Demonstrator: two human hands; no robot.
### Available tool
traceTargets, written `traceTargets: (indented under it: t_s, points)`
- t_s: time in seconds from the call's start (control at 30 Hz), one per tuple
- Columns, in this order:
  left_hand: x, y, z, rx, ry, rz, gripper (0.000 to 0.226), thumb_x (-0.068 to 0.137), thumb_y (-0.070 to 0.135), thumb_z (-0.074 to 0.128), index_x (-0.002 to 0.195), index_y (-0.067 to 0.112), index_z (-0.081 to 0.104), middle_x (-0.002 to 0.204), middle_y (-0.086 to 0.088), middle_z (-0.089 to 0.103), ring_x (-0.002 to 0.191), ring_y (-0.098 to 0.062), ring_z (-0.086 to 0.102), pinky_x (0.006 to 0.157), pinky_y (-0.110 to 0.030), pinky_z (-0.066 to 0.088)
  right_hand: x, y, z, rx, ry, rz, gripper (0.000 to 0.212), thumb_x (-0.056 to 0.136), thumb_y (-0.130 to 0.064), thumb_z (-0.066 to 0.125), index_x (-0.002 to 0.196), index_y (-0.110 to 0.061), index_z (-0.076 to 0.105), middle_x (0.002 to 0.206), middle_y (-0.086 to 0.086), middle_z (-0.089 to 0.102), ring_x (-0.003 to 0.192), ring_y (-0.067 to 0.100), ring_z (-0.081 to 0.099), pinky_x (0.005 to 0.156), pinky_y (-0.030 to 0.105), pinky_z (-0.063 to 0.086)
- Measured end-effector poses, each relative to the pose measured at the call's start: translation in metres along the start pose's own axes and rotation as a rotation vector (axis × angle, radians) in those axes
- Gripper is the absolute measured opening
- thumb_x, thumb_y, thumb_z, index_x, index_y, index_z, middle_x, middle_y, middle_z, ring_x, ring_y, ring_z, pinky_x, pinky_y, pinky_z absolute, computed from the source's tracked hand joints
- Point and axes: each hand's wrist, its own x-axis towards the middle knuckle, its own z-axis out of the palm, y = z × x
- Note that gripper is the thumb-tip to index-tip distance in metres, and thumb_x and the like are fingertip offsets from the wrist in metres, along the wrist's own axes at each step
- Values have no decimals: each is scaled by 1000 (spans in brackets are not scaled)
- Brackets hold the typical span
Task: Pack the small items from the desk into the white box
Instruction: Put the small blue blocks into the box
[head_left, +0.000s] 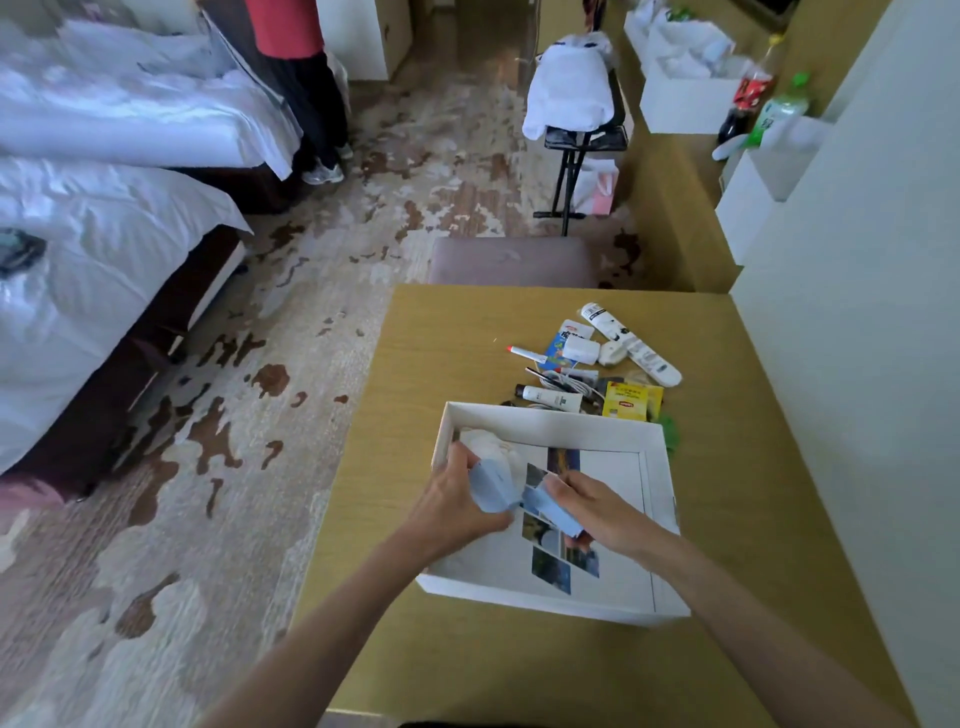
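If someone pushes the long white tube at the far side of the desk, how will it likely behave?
The long white tube looks round, so it may roll sideways on the desk. It seems plastic, probably light. Its smooth surface may be slippery.

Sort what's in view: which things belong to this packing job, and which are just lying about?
Job: white box, two blue packs in left hand and right hand, desk pile.
Lying about: drink bottles, towel on stand, beds.

a hotel-like bedroom: twin white-sheeted beds (104, 171), patterned carpet (291, 291), luggage rack (582, 140), wooden desk (467, 649)
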Motion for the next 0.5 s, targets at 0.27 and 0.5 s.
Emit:
traceTargets:
  t_s: [0.27,0.5]
  points:
    - [1,3,13,677,-428,374,65,74,15,71,130,21,39,131,-3,54,115,-24,54,87,-33,46,-2,30,-2,-191,-129,47,44,87,-70,38,97,-27,44,80,3,50,65,16,57,61,31,45]
    - [8,2,9,894,-555,539,64,79,4,64,132,32,41,151,-2,33,134,-26,38,95,-43,48,5,35,2,-432,-105,8,44,94,-58,37,114,-21,47,88,6,61,66,16,56,61,32,43]
